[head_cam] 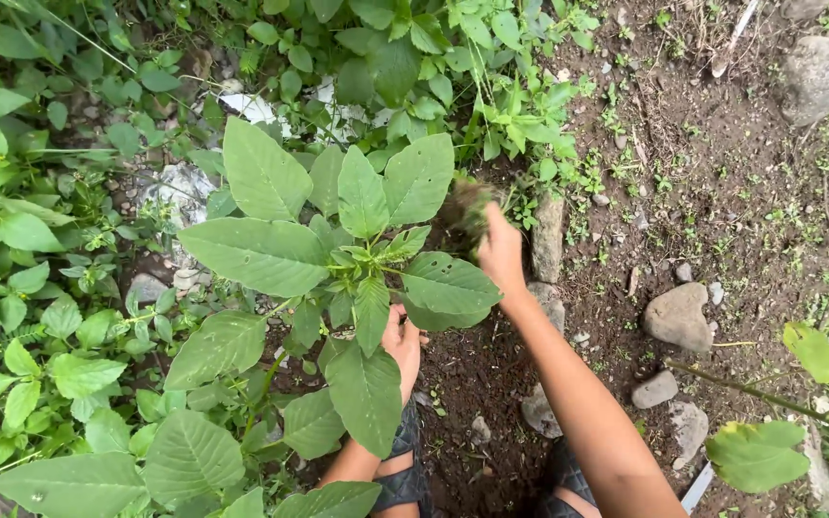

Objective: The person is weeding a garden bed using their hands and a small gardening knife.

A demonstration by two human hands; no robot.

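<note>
Green broad leaves fill the head view, dark bare soil [491, 374] beside them. The right hand [501, 251] is raised and clenched on a clump of pulled weeds [467, 206], roots and dirt hanging, held just past the broad-leaved plant [357, 259]. The left hand [403, 345] is seen low under that plant's leaves, near its stem; fingers are mostly hidden, so whether it is closed or released cannot be told.

Progress, judged from the ground: the soil patch below and beside the right hand is largely bared, only small sprouts left. Dense weeds [40, 317] beyond the left hand and above the right hand appear untouched, so much looks left.

Edges and room: a row of stones [547, 235] is set just beside the right hand, with a larger stone [678, 317] further out on that side. Open soil is available on the right hand's outer side. On the left hand's side, movement is crowded by leaves. A thin leafy branch [769, 398] crosses near the right forearm.
</note>
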